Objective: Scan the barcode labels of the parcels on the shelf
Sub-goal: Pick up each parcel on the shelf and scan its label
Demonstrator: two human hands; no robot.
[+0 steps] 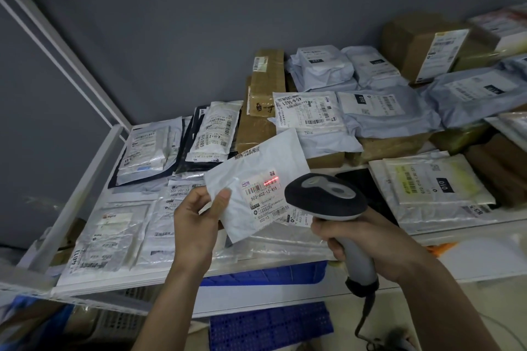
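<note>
Our left hand [196, 225] pinches a white mailer parcel [256, 188] by its left edge, thumb on its face, holding it tilted above the shelf [94, 179]; our right hand [359, 239] grips the handle of a grey barcode scanner [325, 196], whose red line falls on the upper right of the parcel's label [266, 194]. We see the white metal shelf against a grey wall [171, 23], crowded with flat plastic mailers and several brown cardboard boxes [265, 88], too overlapped for us to count. Below the shelf we see two blue plastic crates [271, 325], their contents hidden.
</note>
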